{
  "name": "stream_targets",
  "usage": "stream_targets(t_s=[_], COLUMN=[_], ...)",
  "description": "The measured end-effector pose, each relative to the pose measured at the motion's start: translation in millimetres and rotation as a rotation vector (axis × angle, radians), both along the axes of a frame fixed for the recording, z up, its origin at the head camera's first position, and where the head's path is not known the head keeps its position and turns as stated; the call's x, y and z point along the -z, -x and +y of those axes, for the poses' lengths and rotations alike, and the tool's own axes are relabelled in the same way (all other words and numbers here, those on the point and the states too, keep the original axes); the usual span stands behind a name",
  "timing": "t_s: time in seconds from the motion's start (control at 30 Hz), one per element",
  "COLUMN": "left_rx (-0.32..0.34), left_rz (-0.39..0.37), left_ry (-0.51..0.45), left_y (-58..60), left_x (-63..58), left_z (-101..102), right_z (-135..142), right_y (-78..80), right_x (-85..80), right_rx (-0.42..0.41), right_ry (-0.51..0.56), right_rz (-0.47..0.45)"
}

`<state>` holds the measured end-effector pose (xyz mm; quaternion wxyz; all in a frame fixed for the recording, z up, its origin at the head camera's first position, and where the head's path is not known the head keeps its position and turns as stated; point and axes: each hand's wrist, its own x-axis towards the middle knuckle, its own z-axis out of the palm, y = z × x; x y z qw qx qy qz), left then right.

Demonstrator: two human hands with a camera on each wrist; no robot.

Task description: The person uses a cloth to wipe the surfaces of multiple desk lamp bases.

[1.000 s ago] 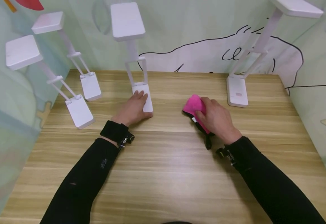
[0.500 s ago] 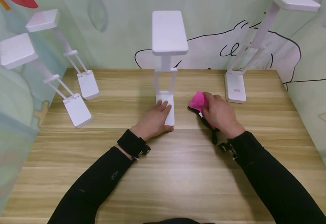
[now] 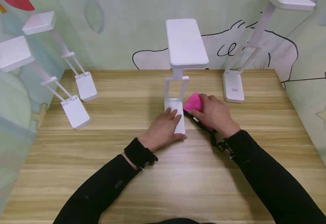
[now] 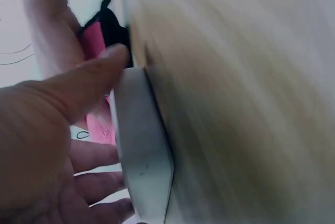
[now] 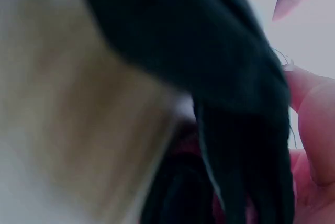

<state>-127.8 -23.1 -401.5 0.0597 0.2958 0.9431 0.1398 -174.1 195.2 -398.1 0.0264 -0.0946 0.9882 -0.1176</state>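
Observation:
My left hand [image 3: 164, 129] lies over the base of a white desk lamp [image 3: 187, 43], fingers across the top and thumb at the near end. In the left wrist view the thumb presses near a corner of the lamp base [image 4: 141, 150], which sits on the wooden table. My right hand [image 3: 217, 115] grips a soft pink cloth [image 3: 194, 103] with black backing, a white tag and a black hanging loop. The cloth is right beside the lamp base. In the right wrist view its black underside [image 5: 199, 41] fills much of the picture, blurred.
Two more white lamps [image 3: 76, 112] [image 3: 86, 86] stand at the left of the wooden table [image 3: 185, 186]. Another lamp [image 3: 233, 87] stands at the back right, its head cut off by the frame. A patterned curtain [image 3: 134, 37] surrounds the back and sides.
My left hand has slid the lamp right and toward me, up to the cloth. My right hand keeps its hold on the cloth and has shifted only slightly.

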Motion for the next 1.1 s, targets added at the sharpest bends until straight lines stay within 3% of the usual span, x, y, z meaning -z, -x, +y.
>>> stream_targets(t_s=[0.13,0.27,0.37,0.47,0.63,0.73,0.83,1.1], left_rx=[-0.176,-0.314,-0.287,-0.235,-0.207,-0.205,-0.210,-0.234], left_rz=[-0.070,-0.194,-0.313,-0.392,-0.466,-0.459,-0.445,-0.493], left_ry=[-0.195,-0.302,-0.297,-0.242,-0.163,-0.163,-0.154,-0.163], left_y=[11.5,36.9,55.9,68.8,75.3,76.0,77.2,78.2], left_x=[-1.5,0.2,2.2,5.9,9.6,8.3,7.2,4.5], left_z=[-16,-35,-41,-43,-39,-37,-38,-42], right_z=[-4,-14,-33,-55,-84,-95,-101,-87], right_y=[-0.6,-15.8,-25.4,-22.5,-11.0,-7.8,-6.4,-8.5], right_x=[-2.6,-23.4,-37.1,-35.2,-12.5,-5.1,-6.5,-23.1], right_rx=[-0.059,-0.191,-0.316,-0.389,-0.337,-0.269,-0.239,-0.280], right_ry=[-0.024,-0.047,-0.086,-0.136,-0.264,-0.313,-0.296,-0.204], right_rz=[0.094,0.273,0.410,0.511,0.582,0.568,0.502,0.200])
